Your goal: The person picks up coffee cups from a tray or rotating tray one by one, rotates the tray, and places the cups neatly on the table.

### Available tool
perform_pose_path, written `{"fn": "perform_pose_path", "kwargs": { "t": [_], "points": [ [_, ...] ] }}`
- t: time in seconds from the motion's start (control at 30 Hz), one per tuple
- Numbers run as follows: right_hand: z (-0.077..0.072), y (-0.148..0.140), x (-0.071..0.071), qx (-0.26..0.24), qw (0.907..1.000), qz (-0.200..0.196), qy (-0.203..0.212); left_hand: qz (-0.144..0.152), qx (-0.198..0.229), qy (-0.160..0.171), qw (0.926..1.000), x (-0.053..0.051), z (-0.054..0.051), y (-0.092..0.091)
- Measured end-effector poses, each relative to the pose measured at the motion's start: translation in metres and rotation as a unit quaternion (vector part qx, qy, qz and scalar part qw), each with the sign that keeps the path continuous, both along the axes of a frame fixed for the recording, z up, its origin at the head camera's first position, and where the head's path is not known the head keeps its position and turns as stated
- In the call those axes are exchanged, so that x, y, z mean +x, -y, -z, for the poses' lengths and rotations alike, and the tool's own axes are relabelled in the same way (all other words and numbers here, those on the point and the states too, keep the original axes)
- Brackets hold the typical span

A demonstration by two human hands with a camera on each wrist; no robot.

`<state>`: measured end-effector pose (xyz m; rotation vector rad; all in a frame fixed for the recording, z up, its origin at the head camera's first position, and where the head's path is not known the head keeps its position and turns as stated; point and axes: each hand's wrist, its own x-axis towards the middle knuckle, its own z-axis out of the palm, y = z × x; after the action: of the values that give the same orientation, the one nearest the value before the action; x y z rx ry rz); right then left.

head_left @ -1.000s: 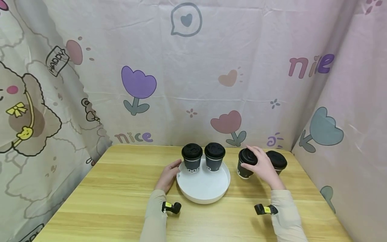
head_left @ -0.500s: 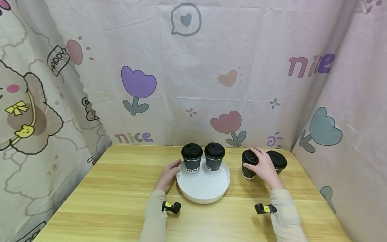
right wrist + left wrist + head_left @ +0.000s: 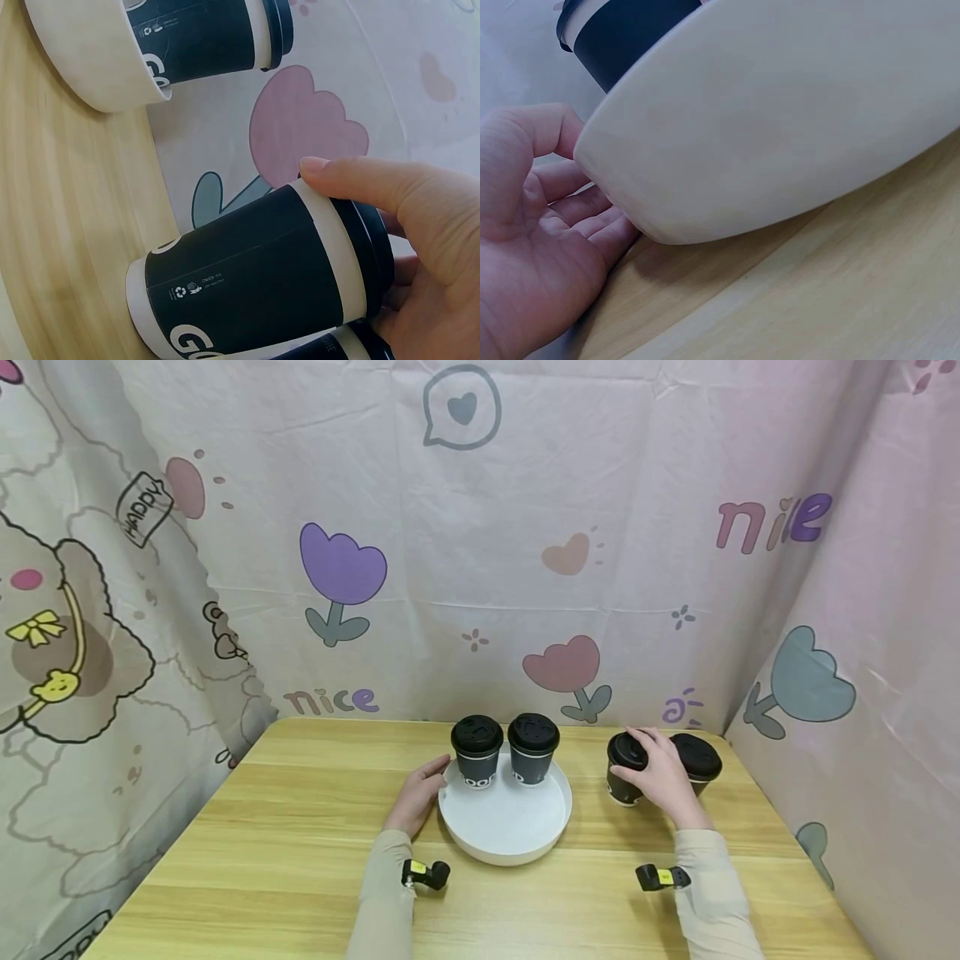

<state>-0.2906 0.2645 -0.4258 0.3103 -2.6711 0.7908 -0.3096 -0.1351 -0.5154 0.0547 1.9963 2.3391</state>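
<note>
At the right of the head view, my right hand (image 3: pixel 663 781) grips a dark paper coffee cup (image 3: pixel 622 785) round its black lid. The right wrist view has the thumb against the pale band below the lid of this upright coffee cup (image 3: pixel 247 270). Close on its right is another lidded cup (image 3: pixel 699 760), partly hidden by the hand. My left hand (image 3: pixel 417 797) holds the left edge of a round white tray (image 3: pixel 502 827). In the left wrist view, the thumb is at the tray's rim and the fingers lie against its side (image 3: pixel 750 127).
Two matching lidded cups, a left one (image 3: pixel 477 752) and a right one (image 3: pixel 532 750), stand side by side at the back of the tray. A wooden table (image 3: pixel 270 843) carries everything. Behind it hangs a printed curtain (image 3: pixel 450 568).
My right hand has shifted a little to the right with its cup, away from the tray. The cup beside it has also moved slightly right. The left hand and tray stay put.
</note>
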Motion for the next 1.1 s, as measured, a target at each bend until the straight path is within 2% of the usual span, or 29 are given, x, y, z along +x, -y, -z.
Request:
{"fn": "perform_pose_path", "kwargs": {
  "t": [0.17,0.43,0.57,0.73,0.93,1.1],
  "points": [
    [-0.002,-0.002,0.001,-0.008,0.9999,0.002,0.012,0.011,-0.002,0.007,0.9999,0.002,-0.005,0.001],
    [-0.003,-0.003,0.000,-0.004,0.9997,0.005,0.023,0.027,-0.010,0.011,0.9995,0.016,-0.027,0.001],
    [-0.002,-0.003,-0.001,-0.003,0.9998,0.005,0.017,0.027,-0.009,0.012,0.9995,0.021,-0.031,0.000],
    [-0.001,-0.004,-0.001,-0.003,1.0000,0.005,0.003,0.027,-0.007,0.010,0.9995,0.022,-0.032,0.000],
    [-0.007,0.000,0.004,-0.018,0.9994,-0.001,-0.031,0.024,-0.012,0.016,0.9995,0.019,-0.030,0.001],
    [-0.016,0.009,0.008,-0.053,0.9962,0.001,-0.070,0.019,-0.008,0.015,0.9997,0.010,-0.017,0.002]
  ]
}}
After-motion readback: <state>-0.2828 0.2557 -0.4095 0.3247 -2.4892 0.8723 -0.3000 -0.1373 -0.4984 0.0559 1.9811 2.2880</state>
